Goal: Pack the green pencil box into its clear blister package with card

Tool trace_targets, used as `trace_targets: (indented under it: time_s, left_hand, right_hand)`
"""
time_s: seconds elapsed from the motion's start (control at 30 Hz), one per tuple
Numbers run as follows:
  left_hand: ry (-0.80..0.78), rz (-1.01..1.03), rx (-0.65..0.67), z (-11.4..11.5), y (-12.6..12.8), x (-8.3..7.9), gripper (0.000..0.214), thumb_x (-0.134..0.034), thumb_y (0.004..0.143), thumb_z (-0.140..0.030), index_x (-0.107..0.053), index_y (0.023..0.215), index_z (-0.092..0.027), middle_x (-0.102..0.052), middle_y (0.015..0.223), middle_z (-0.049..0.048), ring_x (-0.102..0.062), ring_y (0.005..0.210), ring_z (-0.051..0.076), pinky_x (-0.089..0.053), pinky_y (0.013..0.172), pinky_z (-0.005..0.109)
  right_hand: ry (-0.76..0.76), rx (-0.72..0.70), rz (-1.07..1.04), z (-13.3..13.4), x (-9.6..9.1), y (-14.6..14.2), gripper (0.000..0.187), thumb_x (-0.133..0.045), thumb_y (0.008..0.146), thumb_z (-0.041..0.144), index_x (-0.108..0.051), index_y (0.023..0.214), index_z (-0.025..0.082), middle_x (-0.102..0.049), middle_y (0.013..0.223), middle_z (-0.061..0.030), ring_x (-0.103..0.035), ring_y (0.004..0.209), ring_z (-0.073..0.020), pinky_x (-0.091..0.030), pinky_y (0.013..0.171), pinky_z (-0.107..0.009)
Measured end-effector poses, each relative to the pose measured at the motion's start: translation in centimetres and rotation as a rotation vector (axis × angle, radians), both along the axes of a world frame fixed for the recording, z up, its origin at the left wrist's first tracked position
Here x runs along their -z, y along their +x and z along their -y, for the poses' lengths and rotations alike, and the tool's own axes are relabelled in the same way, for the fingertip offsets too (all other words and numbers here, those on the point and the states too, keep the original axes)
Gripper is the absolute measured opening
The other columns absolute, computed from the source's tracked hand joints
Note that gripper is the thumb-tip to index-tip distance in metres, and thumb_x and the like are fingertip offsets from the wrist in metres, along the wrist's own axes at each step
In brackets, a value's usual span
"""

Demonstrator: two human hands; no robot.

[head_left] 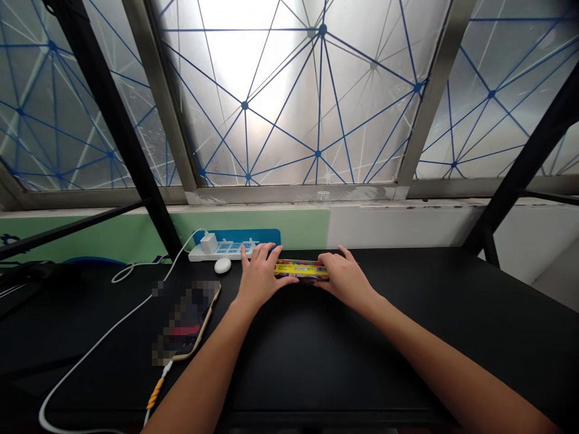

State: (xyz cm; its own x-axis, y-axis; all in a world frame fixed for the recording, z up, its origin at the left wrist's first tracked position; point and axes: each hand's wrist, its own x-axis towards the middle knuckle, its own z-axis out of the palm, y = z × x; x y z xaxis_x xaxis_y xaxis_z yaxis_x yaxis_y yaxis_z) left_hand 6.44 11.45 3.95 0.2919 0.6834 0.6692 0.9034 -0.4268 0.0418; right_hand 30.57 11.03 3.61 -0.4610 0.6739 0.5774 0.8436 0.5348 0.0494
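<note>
A long, narrow box [302,269] lies near the back of the black table, with a yellow side, red and dark colouring and what looks like a barcode at its right. My left hand [261,271] grips its left end, thumb along the near side and the fingers over the far side. At the other end, my right hand [344,275] holds the box between thumb and fingers, one finger pointing up and away. Both palms hide the ends of the box.
A white power strip [195,254] with a plugged-in charger [208,242] stands against the wall. Near my left hand are a small white rounded case [222,266] and a phone [192,319] on a white cable [104,337]. Black frame bars [520,150] rise at both sides.
</note>
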Motion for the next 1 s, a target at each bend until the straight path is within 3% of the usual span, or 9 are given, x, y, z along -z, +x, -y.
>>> trace_targets:
  time_s: [0.13, 0.27, 0.4, 0.53, 0.63, 0.73, 0.87, 1.0]
  left_hand:
    - [-0.125, -0.075, 0.063, 0.1, 0.0, -0.1, 0.054, -0.063, 0.084, -0.066, -0.064, 0.119, -0.025, -0.071, 0.105, 0.0068, -0.062, 0.105, 0.029, -0.017, 0.118, 0.057]
    - [-0.169, -0.114, 0.079, 0.5, 0.5, -0.5, 0.049, -0.056, 0.088, -0.068, -0.068, 0.103, -0.023, -0.069, 0.099, 0.0065, -0.063, 0.098, 0.027, -0.036, 0.105, 0.047]
    - [-0.201, -0.169, 0.04, 0.8, 0.9, -0.5, 0.041, -0.051, 0.095, -0.059, -0.067, 0.099, -0.021, -0.067, 0.094, 0.0074, -0.062, 0.092, 0.026, -0.044, 0.086, 0.04]
    - [-0.255, -0.196, 0.075, 1.0, 1.4, 0.1, 0.043, -0.06, 0.089, -0.061, -0.068, 0.104, -0.022, -0.066, 0.1, 0.0085, -0.061, 0.097, 0.027, -0.046, 0.084, 0.039]
    - [-0.251, -0.166, 0.14, 0.8, 1.7, 0.5, 0.049, -0.057, 0.089, -0.064, -0.066, 0.115, -0.023, -0.067, 0.112, 0.0094, -0.059, 0.108, 0.029, -0.044, 0.094, 0.042]
    - [-0.237, -0.104, 0.149, 0.2, 1.3, 0.7, 0.069, -0.055, 0.085, -0.072, -0.057, 0.135, -0.023, -0.061, 0.132, 0.0116, -0.05, 0.126, 0.031, -0.035, 0.109, 0.048]
    - [-0.437, -0.093, 0.073, -0.9, -0.2, 1.5, 0.092, -0.042, 0.082, -0.083, -0.037, 0.153, -0.024, -0.041, 0.156, 0.0153, -0.03, 0.146, 0.037, -0.019, 0.116, 0.06]
    - [-0.547, -0.126, 0.052, -1.3, -1.4, 1.9, 0.088, -0.034, 0.085, -0.083, -0.039, 0.152, -0.025, -0.039, 0.157, 0.0157, -0.03, 0.147, 0.036, -0.02, 0.115, 0.062]
  right_hand:
    - [-0.073, 0.031, 0.069, 0.3, 0.0, -0.3, 0.031, -0.072, 0.084, 0.027, -0.055, 0.11, 0.023, -0.073, 0.098, -0.0082, -0.068, 0.091, -0.0287, -0.043, 0.098, -0.046]
    - [-0.161, 0.094, 0.147, 0.8, -0.2, -0.6, 0.021, -0.067, 0.088, 0.028, -0.059, 0.106, 0.023, -0.073, 0.098, -0.0102, -0.068, 0.085, -0.0284, -0.047, 0.078, -0.038]
    - [-0.195, 0.083, 0.178, 1.0, 0.4, -1.1, 0.029, -0.064, 0.087, 0.02, -0.061, 0.116, 0.02, -0.072, 0.111, -0.0127, -0.066, 0.098, -0.0308, -0.047, 0.081, -0.039]
    - [-0.232, 0.044, 0.17, 0.6, 1.2, -1.2, 0.045, -0.066, 0.085, 0.019, -0.058, 0.13, 0.016, -0.066, 0.127, -0.0163, -0.061, 0.114, -0.0346, -0.046, 0.092, -0.045]
    - [-0.242, 0.001, 0.142, 0.2, 1.4, -0.9, 0.046, -0.066, 0.088, 0.03, -0.059, 0.132, 0.016, -0.065, 0.128, -0.0162, -0.059, 0.115, -0.0349, -0.045, 0.096, -0.048]
    - [-0.229, -0.047, 0.101, 0.1, 1.7, -0.8, 0.048, -0.063, 0.091, 0.041, -0.059, 0.133, 0.019, -0.061, 0.135, -0.0167, -0.056, 0.122, -0.035, -0.043, 0.101, -0.052]
    - [-0.259, -0.16, 0.098, 0.3, 2.7, -1.6, 0.062, -0.06, 0.092, 0.052, -0.048, 0.146, 0.024, -0.044, 0.154, -0.0148, -0.038, 0.142, -0.0348, -0.033, 0.112, -0.057]
    - [-0.29, -0.184, 0.124, 0.6, 3.4, -2.3, 0.073, -0.06, 0.09, 0.057, -0.039, 0.152, 0.025, -0.04, 0.158, -0.0126, -0.031, 0.147, -0.0351, -0.03, 0.115, -0.059]
